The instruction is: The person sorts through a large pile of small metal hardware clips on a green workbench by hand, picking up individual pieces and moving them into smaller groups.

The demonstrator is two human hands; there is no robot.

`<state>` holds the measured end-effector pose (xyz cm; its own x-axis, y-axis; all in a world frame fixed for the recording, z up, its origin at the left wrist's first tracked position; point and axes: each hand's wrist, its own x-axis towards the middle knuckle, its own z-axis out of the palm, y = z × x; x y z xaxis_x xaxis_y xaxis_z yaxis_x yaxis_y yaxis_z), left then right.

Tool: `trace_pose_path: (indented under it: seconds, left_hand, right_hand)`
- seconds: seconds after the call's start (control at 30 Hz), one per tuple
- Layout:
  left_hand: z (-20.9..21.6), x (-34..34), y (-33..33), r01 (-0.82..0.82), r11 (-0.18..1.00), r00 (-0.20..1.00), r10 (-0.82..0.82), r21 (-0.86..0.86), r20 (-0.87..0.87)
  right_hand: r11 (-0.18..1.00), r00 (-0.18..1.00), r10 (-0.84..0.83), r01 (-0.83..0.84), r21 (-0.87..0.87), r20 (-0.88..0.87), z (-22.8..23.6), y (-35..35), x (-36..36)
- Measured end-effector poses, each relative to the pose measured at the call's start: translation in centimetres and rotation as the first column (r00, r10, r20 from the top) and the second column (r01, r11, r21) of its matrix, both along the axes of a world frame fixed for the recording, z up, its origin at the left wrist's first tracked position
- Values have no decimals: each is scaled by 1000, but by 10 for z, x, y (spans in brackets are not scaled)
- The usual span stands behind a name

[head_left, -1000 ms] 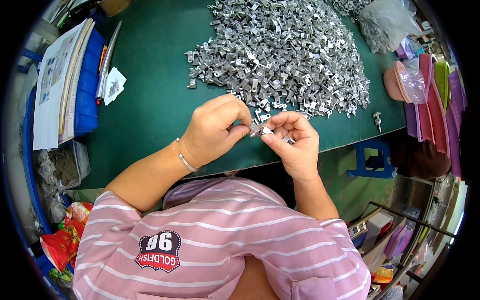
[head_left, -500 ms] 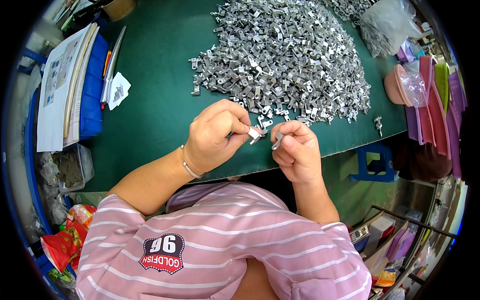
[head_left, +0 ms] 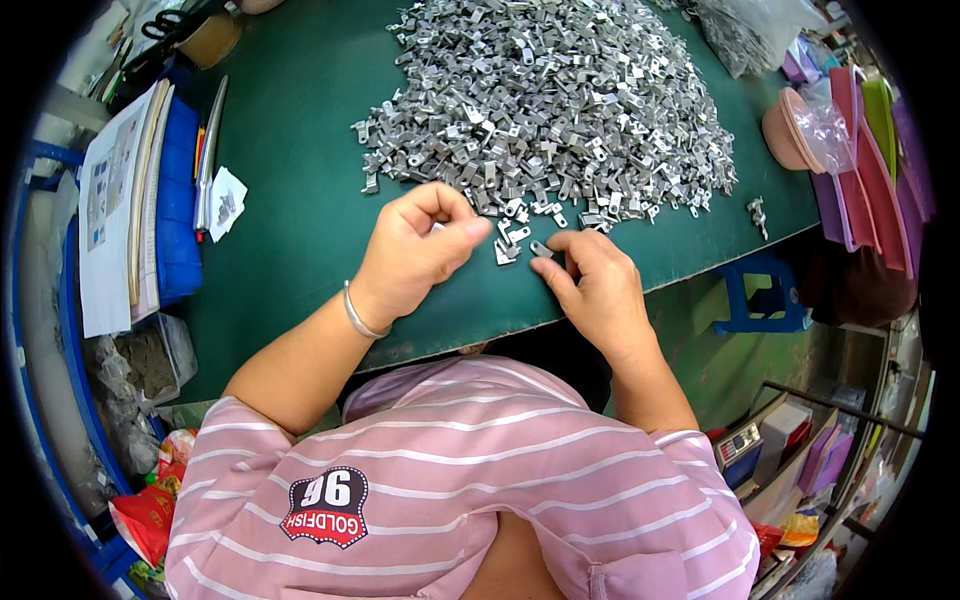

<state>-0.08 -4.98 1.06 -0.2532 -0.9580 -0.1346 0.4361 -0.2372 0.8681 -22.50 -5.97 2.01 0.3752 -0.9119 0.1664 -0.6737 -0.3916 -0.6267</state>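
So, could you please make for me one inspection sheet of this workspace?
Surface: green tabletop, its near edge in front of the person.
Job's things: large heap of small metal parts; a few loose parts near the hands.
Clutter: papers and blue bin at left; clear plastic bag at far right.
Hands: left hand curled, contents unclear; right hand has one metal piece at thumb and forefinger.
Cables: nothing seen.
Surroundings: blue stool beyond the table edge, right.
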Motion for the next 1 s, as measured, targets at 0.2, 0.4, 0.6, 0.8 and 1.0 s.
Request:
trace_pose_path:
  seconds: [0.2,0.4,0.6,0.8,1.0]
  left_hand:
    - [11,-33,2,262,853,508,276,-452,816]
    - [3,-32,0,179,897,632,210,-404,746]
    - [3,-12,-5,45,979,991,-18,199,-135]
    - [2,-11,-7,48,962,981,6,269,-193]
    - [6,-11,-7,105,958,957,-25,267,-288]
  right_hand:
    - [811,611,-216,-323,489,761,-6,-8,-12]
    - [889,639,-209,-192,416,741,-5,-21,-25]
    - [966,990,-127,109,-235,-62,-4,-21,10]
    - [998,927,-9,-14,59,375,-9,-24,-1]
    - [474,146,-508,-776,417,849,-4,-18,-7]
